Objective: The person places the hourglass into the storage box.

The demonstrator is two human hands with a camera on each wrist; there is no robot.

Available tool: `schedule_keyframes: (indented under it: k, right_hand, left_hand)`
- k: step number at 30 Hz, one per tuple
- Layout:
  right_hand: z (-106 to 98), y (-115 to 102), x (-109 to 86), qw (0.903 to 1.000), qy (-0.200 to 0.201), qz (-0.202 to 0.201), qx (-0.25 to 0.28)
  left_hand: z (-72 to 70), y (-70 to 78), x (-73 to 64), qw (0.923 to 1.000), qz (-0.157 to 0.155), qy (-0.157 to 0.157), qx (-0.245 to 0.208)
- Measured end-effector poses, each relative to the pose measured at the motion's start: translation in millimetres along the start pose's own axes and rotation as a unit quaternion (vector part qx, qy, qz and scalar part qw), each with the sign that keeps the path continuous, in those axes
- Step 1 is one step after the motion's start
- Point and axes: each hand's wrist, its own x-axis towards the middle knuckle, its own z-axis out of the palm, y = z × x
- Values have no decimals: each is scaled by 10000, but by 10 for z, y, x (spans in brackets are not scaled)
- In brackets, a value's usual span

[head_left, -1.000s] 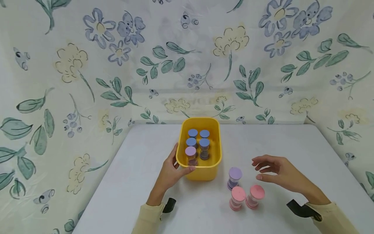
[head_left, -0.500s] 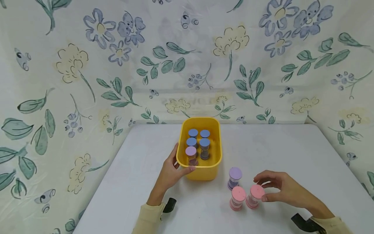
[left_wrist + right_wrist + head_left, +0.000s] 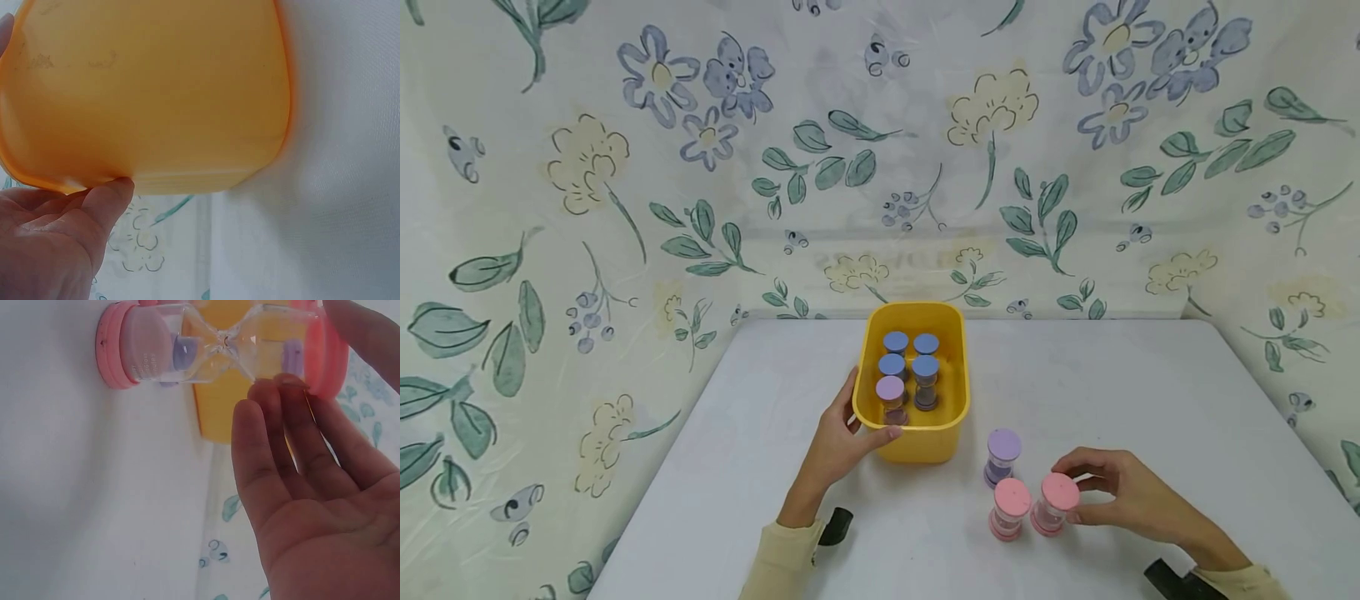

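In the head view my left hand (image 3: 841, 440) grips the near left corner of a yellow bin (image 3: 921, 446), thumb over the rim. The left wrist view has the fingers (image 3: 106, 203) against the bin's wall (image 3: 169, 94). My right hand (image 3: 1116, 487) pinches a pink-capped hourglass (image 3: 1061, 493) near its upper cap, thumb on one side and fingers on the other. This hourglass (image 3: 328, 356) stands upright on the table, its glass waist visible in the right wrist view. Close beside it are another pink hourglass (image 3: 1011, 500) and a purple hourglass (image 3: 1003, 450).
Inside the bin stand several blue-capped hourglasses (image 3: 925, 368) and one with a pinkish-purple cap (image 3: 891, 388). The white table (image 3: 1120, 375) is backed by a floral cloth (image 3: 925, 175), which also hangs along both sides.
My right hand has come down and toward me from above the table to the right-hand pink hourglass and closed its fingers on it. The left hand and bin have stayed put.
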Motion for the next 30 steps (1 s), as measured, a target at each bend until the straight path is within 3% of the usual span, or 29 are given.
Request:
schedule_keyframes:
  k: [13, 19, 30]
  right_hand:
    - [-25, 14, 25, 9994, 270, -213, 30]
    - [-145, -82, 86, 9978, 539, -377, 64]
    - [-319, -343, 176, 9949, 982, -189, -143]
  left_hand:
    - [11, -14, -14, 10000, -53, 12, 14]
    - [13, 0, 1, 10000, 3, 32, -5]
    - [8, -19, 7, 10000, 27, 7, 2]
